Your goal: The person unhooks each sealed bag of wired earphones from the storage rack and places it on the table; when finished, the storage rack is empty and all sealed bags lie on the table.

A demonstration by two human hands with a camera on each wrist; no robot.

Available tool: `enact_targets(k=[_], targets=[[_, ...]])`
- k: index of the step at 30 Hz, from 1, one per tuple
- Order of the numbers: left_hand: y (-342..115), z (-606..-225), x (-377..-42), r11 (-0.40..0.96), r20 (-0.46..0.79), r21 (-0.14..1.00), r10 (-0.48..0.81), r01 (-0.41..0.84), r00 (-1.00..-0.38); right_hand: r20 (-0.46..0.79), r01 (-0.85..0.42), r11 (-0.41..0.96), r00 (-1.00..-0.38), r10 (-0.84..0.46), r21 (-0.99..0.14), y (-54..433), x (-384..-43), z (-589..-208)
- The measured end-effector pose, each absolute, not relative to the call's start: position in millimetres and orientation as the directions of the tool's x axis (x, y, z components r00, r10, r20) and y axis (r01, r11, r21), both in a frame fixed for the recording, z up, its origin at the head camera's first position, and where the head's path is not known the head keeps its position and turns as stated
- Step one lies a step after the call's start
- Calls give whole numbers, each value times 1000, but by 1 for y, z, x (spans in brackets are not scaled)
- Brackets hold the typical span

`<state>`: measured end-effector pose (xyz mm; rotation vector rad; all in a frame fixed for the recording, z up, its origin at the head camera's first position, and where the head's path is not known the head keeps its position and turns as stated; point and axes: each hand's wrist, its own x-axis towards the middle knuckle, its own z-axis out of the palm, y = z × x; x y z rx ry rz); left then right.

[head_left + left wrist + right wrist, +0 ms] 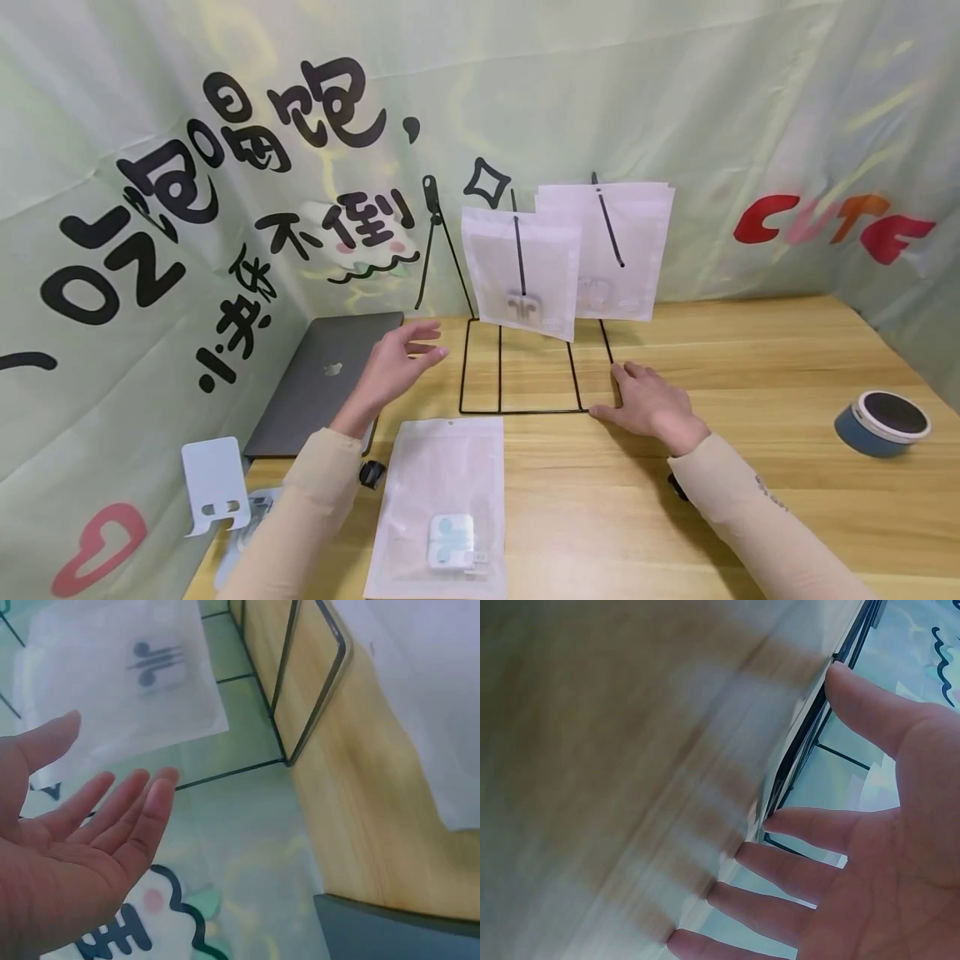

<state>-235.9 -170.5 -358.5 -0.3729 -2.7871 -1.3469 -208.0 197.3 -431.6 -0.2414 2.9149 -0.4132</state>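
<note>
A black wire display rack [536, 412] stands on the wooden table, its base flat and its hooks rising at the back. My right hand [651, 400] touches the base's front right corner, thumb at the front rail and straight fingers along the right side. White pouches hang from two hooks: a left pouch [551, 258] showing wired earphones through its front, and right pouches [647, 233] behind. My left hand [397, 362] hovers left of the rack, holding nothing, its fingers [154, 817] loosely extended. Before the rack lies another pouch [427, 467] with a white earphone case [452, 542].
A grey laptop [322, 375] lies at the left against the printed curtain [675, 75]. Nearer me are a white phone stand [213, 479] and a pale object beneath my left sleeve. A round blue-and-white container [877, 437] stands at the right.
</note>
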Motion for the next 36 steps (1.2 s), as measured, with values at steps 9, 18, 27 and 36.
enact_targets(k=[9,18,27,36], targets=[[-141,-351,-273,539,170,802,208,258,-963,-160,-128,948,-971,-180,-290,198,-205,-432],[-124,-357,-301,435,139,885,96,168,-986,-170,-127,949,-969,-181,-287,194,-201,-438],[-120,-369,-330,315,147,930,152,190,-977,-152,-127,950,-973,-175,-284,194,-203,-437],[-110,-367,-332,278,192,934,134,223,-972,-148,-122,952,-974,-169,-279,195,-205,-434]])
